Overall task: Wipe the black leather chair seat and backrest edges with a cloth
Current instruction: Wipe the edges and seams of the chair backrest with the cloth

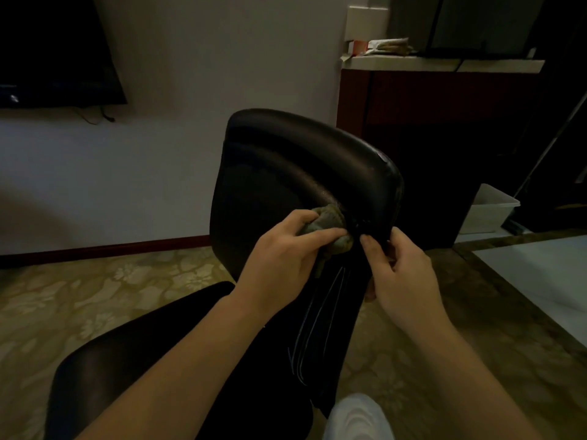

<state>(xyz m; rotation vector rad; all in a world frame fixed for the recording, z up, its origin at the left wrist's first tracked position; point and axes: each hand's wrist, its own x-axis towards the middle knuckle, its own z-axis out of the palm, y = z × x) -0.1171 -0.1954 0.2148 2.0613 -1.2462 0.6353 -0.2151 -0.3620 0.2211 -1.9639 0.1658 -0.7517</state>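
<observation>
The black leather chair stands in the middle of the view, its curved backrest [295, 166] upright and its seat [133, 357] reaching toward the lower left. A bunched grey-green cloth [328, 225] is pressed against the backrest's lower right edge. My left hand [279, 258] is shut on the cloth. My right hand [400, 268] grips the backrest's right edge just beside the cloth, thumb on the front face. My forearms hide part of the seat.
A dark wooden cabinet [444, 100] with a pale top stands behind the chair at right. A white plastic bin [489, 211] sits on the floor beside it. A wall-mounted TV [54, 52] is at upper left. Patterned carpet [95, 296] surrounds the chair. A white shoe [355, 417] shows at the bottom.
</observation>
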